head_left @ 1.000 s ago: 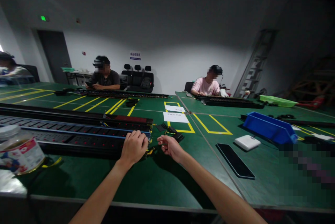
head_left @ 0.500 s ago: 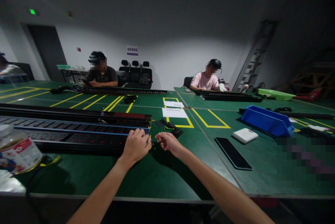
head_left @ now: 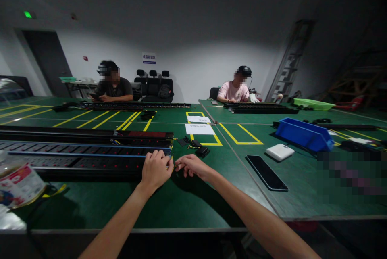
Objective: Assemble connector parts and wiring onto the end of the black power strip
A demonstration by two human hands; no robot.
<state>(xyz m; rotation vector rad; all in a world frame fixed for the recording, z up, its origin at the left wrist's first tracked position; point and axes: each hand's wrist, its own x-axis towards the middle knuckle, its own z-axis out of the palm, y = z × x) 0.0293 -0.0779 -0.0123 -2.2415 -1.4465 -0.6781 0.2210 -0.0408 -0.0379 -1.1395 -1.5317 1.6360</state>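
Observation:
My left hand [head_left: 156, 169] is closed over the right-hand end of the nearest long black strip [head_left: 99, 165], which has a row of red dots and looks like a power strip. Thumb and forefinger of my right hand [head_left: 191, 165] pinch together right beside that end, close to my left fingertips; what they hold is too small to make out. Thin yellow wires show at the strip's end. Behind it lie more dark strips, one edged in blue. Small black parts [head_left: 202, 151] with short wires rest on the green table, just beyond my right hand.
A labelled plastic jar [head_left: 19, 184] stands at the near left. To the right lie a phone [head_left: 267, 172], a white box-like device [head_left: 279, 152] and a blue bin [head_left: 302, 134]. Paper sheets [head_left: 199, 129] lie mid-table. Two people sit across the table, by other strips.
My right hand has moved slightly left, closing the gap to the strip's end and my left hand. My left hand keeps its hold. The whole view has shifted a little.

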